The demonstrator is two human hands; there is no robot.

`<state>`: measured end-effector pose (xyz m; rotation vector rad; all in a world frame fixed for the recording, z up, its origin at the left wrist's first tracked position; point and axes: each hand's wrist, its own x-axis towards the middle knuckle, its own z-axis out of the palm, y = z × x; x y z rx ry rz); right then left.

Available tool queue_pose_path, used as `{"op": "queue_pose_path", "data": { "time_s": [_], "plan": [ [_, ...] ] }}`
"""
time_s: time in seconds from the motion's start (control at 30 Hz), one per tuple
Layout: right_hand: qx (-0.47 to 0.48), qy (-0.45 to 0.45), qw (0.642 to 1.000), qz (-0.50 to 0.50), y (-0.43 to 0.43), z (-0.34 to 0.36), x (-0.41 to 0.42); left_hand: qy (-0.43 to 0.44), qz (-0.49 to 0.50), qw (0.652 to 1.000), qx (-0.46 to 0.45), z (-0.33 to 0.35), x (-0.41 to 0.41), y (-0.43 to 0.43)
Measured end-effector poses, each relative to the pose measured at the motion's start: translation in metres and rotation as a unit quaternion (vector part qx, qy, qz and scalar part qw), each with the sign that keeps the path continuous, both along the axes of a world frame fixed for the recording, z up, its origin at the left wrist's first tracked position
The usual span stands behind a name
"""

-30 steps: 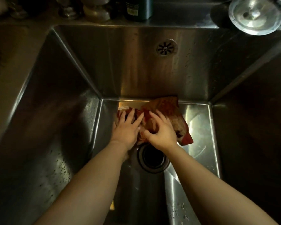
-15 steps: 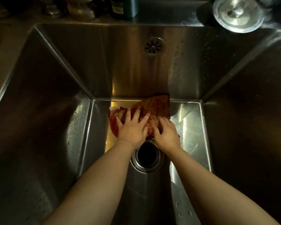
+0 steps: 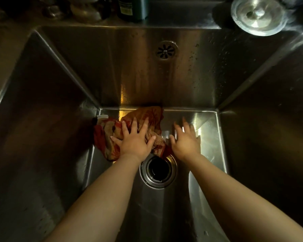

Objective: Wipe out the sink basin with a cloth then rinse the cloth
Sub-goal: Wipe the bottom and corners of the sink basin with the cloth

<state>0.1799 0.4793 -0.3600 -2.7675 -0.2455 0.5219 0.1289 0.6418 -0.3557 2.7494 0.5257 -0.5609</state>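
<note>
Pressing flat on the cloth (image 3: 138, 123) with the left hand (image 3: 135, 142), fingers spread and palm down, not gripping but pinning it to the sink (image 3: 208, 130) floor at centre frame. Resting open beside it, the right hand (image 3: 185, 142), fingers splayed on bare steel just right of the cloth, holding nothing, perhaps touching the cloth's lower right edge, though hard to tell in the dim light. Lying bunched against the back wall and toward the left corner of the floor, the cloth, with its lower right tail hanging just above the drain (image 3: 158, 169) at lower centre. Risking, from here, a slip of that tail into the open drain, since no strainer appears to cover it and a push down the frame would drag cloth over the rim. Risking also a poor wipe: with one flat palm and a crumpled wad, likely skating over the wet steel and missing the right half of the floor and the walls, still speckled with drops. Judging the wiping as only partly done, with rinsing yet to come. Sitting well apart at upper right, a round metal lid (image 3: 257, 14), and a dark bottle (image 3: 131, 7) at top centre.
</note>
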Motion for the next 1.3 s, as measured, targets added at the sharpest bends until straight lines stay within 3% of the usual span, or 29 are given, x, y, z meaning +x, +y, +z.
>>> {"op": "queue_pose_path", "data": {
  "time_s": [0.17,0.87,1.3],
  "plan": [
    [-0.056,0.077,0.995,-0.024,-0.004,-0.011,-0.002,0.05,0.004,0.998,-0.027,-0.001,0.015,0.004],
    [-0.076,0.073,0.994,-0.027,-0.002,-0.005,-0.008,0.045,-0.043,0.997,-0.05,0.007,-0.004,0.017],
    [-0.078,0.067,0.995,-0.018,-0.006,-0.012,-0.007,0.041,0.021,0.998,-0.049,0.001,0.019,0.02]
  ]
}}
